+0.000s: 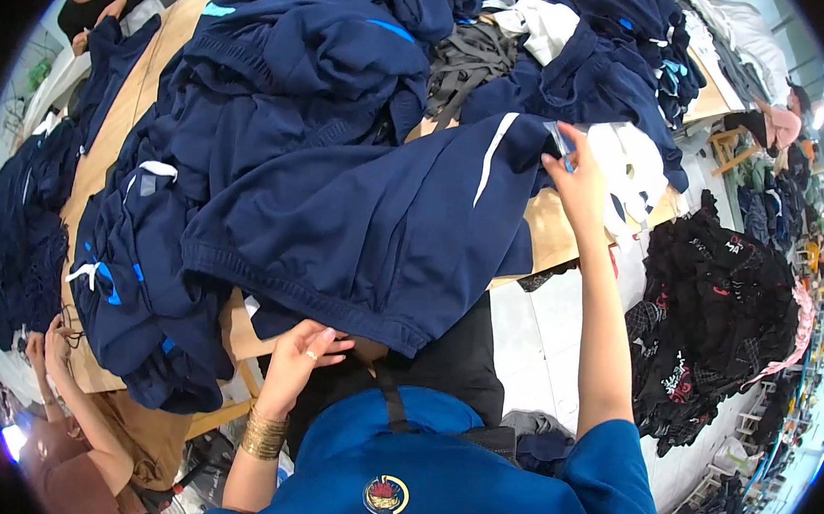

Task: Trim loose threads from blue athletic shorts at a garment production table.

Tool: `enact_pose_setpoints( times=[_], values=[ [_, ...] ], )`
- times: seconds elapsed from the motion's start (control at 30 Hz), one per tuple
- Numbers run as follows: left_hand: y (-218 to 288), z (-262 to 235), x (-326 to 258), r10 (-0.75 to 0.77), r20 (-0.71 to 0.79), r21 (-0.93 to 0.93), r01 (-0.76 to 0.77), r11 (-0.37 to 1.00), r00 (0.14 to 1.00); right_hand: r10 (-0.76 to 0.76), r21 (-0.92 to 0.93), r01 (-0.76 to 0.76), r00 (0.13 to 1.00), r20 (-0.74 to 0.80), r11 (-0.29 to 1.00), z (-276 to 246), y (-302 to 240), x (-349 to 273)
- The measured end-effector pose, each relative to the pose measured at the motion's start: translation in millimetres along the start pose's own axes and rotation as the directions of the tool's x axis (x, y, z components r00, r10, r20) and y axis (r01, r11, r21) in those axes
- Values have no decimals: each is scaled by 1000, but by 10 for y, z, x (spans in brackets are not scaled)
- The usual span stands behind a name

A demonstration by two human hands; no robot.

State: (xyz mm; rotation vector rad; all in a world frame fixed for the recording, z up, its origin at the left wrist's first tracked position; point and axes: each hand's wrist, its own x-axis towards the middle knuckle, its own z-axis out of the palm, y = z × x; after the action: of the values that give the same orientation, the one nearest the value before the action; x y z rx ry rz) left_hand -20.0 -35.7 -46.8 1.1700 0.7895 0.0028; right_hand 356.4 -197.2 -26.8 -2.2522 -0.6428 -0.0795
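Navy shorts (pixel 366 225) with an elastic waistband and a white side stripe lie spread across the near edge of the table. By the lower edge of the waistband is my left hand (pixel 298 362), palm up, its fingers apart and nothing visible in them. My right hand (pixel 578 183) is at the far right corner of the shorts. Its thumb and fingers pinch a small blue and silvery object (pixel 561 145), too small to name surely, close against the cloth.
Heaped navy garments (pixel 302 58) cover the wooden table (pixel 111 188). Grey straps (pixel 468 65) and white cloth (pixel 624 167) lie among them. A large pile of black garments (pixel 714 316) stands at the right. A co-worker's hands (pixel 54 347) are at the left edge; other people are farther off.
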Motion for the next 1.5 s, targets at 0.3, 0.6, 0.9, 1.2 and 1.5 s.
enact_pose_setpoints(
  times=[0.3,0.6,0.9,1.2,1.5],
  values=[
    [-101,208,34,-66,149,-48,74,996,987,-87,-27,87,996,19,996,204,230,152],
    [-284,426,15,-31,91,-411,66,909,995,-229,156,222,973,25,962,521,247,-687],
    [88,605,460,-34,258,-431,147,890,966,-66,417,-51,963,261,908,662,-562,-1464],
    [805,12,-27,85,715,448,-548,707,694,130,883,34,986,-107,468,-595,-949,-1062],
    [864,920,349,671,661,-288,-712,640,337,-199,908,-108,959,202,404,-688,-1825,-802]
  ],
)
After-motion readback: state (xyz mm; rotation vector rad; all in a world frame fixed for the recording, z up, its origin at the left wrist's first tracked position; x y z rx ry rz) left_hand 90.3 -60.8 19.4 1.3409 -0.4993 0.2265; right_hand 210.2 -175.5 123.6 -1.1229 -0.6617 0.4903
